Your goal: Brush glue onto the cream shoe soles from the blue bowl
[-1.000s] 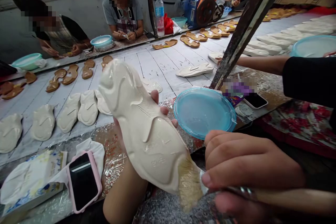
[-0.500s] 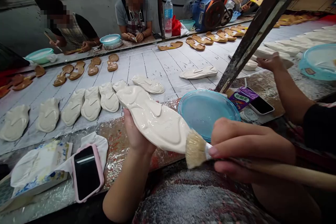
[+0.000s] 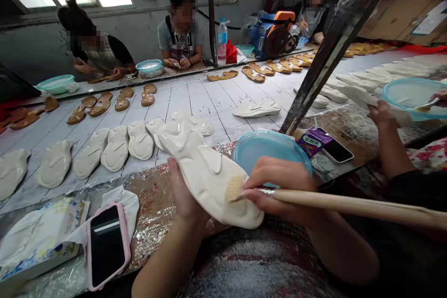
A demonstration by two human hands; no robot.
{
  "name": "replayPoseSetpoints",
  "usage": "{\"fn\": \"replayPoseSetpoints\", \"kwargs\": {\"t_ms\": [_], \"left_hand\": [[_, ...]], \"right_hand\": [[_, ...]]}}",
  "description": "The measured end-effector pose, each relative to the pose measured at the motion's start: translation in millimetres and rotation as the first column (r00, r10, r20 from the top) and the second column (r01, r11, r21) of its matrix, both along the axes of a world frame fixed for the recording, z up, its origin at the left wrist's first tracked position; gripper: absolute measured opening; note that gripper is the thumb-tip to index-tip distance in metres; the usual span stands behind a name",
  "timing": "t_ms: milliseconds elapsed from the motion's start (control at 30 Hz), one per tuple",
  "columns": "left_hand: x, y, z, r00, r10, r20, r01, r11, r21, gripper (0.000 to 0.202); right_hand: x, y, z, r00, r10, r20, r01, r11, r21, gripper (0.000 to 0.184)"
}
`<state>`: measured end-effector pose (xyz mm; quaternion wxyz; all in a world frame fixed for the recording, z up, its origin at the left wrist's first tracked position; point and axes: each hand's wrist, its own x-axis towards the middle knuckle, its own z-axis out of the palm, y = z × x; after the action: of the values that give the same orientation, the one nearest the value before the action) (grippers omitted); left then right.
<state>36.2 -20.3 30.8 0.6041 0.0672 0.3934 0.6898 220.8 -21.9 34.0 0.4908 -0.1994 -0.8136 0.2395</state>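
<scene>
Over the bench edge, the left hand (image 3: 185,191) cradles a white sole (image 3: 206,181) on curled fingers, while the right hand (image 3: 279,186) pinches a brush (image 3: 314,199) against it — face looks mostly coated and glossy, a row of soles (image 3: 115,151) lying beyond

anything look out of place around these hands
A pink-cased smartphone lies on the spattered plastic sheet beside the left hand holding a glossy white insole. It looks out of place so near the brush.
</scene>
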Motion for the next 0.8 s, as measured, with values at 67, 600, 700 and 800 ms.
{"fn": "replayPoseSetpoints", "kwargs": {"t_ms": [67, 600, 700, 800], "left_hand": [[-6.0, 1.1, -0.1, 0.999, 0.025, 0.041, -0.022, 0.998, -0.057, 0.07], [-22.0, 150.4, -44.2, 0.997, -0.039, -0.061, 0.026, 0.981, -0.192, 0.045], [-25.3, 164.3, -76.0, 0.969, 0.011, -0.249, -0.072, 0.969, -0.236, 0.038], [-35.9, 153.8, -112.4, 0.902, 0.032, -0.43, -0.117, 0.978, -0.173, 0.036]], "right_hand": [[-6.1, -1.6, -10.0, 0.995, -0.091, 0.036, 0.085, 0.987, 0.136, 0.019], [36.4, 28.9, -99.1, 0.897, -0.441, 0.027, 0.331, 0.63, -0.702, 0.054], [32.9, 31.1, -106.2, 0.906, -0.422, 0.037, 0.31, 0.6, -0.738, 0.059], [30.5, 35.8, -112.2, 0.915, -0.402, 0.041, 0.288, 0.577, -0.764, 0.061]]}}
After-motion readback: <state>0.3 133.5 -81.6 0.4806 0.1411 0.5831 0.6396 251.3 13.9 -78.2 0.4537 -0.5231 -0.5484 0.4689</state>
